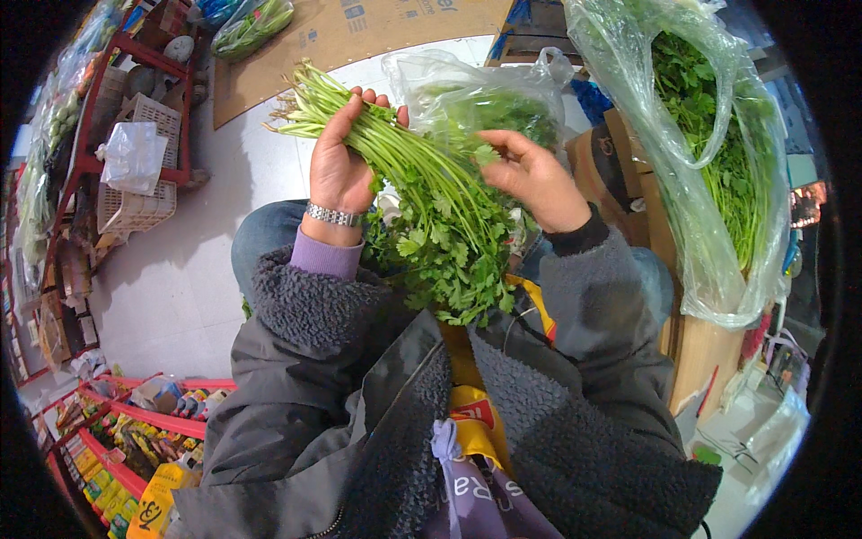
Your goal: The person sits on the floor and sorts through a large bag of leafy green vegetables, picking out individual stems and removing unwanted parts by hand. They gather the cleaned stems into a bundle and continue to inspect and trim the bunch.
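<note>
A bunch of fresh coriander lies across my left hand, its pale roots pointing to the upper left and its leafy tops hanging over my lap. The fingers of that hand wrap under the stems near the root end, with the thumb along the near side. At the bunch's right side, my right hand pinches a coriander leaf between thumb and fingers. Just beyond the bunch, a clear plastic bag holds more greens, partly hidden by my hands and the stems.
To the right, a big clear bag of leafy greens rests on a wooden surface. Flattened cardboard covers the floor ahead. Red shelving with white plastic baskets stands left; packaged goods fill a lower-left rack.
</note>
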The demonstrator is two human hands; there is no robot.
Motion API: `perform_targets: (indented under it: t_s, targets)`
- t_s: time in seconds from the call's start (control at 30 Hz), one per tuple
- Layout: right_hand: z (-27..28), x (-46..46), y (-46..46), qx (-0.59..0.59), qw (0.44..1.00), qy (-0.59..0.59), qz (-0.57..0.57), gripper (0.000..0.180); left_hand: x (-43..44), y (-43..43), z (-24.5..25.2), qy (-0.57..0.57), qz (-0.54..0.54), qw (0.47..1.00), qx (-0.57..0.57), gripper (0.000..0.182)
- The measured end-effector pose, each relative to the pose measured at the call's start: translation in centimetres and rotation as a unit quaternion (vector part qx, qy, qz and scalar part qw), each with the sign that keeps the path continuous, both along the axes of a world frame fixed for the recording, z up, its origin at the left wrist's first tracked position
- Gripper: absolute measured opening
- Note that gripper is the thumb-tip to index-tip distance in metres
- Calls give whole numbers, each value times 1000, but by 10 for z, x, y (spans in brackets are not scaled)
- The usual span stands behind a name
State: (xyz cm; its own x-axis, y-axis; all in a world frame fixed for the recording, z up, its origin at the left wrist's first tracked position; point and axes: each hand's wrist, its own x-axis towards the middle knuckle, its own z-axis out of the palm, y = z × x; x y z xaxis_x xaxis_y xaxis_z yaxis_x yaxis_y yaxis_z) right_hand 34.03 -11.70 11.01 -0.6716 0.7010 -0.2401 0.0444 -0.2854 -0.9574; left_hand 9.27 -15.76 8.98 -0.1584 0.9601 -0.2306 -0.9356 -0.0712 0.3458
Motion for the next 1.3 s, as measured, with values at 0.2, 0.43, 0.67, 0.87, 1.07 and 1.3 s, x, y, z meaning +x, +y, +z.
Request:
perform_targets:
  t_s: [0.2,0.43,0.67,0.87,1.07,1.3]
  targets:
    - [2,-11,-18,235,964,-84,86,76,-2,0,2,-55,-17,998,27,12]
    - [4,5,3,83,995,-20,51,54,2,-6,12,-162,-64,983,62,17]
    - [6,6,2,141,988,-12,64,49,1,-6,13,-162,-98,978,87,22]
    - [26,3,-6,352,935,-37,-25,40,4,-6,12,-174,-84,976,99,25]
    - [22,-19,-28,454,883,-112,-30,25,10,-7,12,-146,-88,979,110,34]
    - [12,-19,-25,390,914,-96,-56,13,13,-8,11,-114,-75,984,117,50]
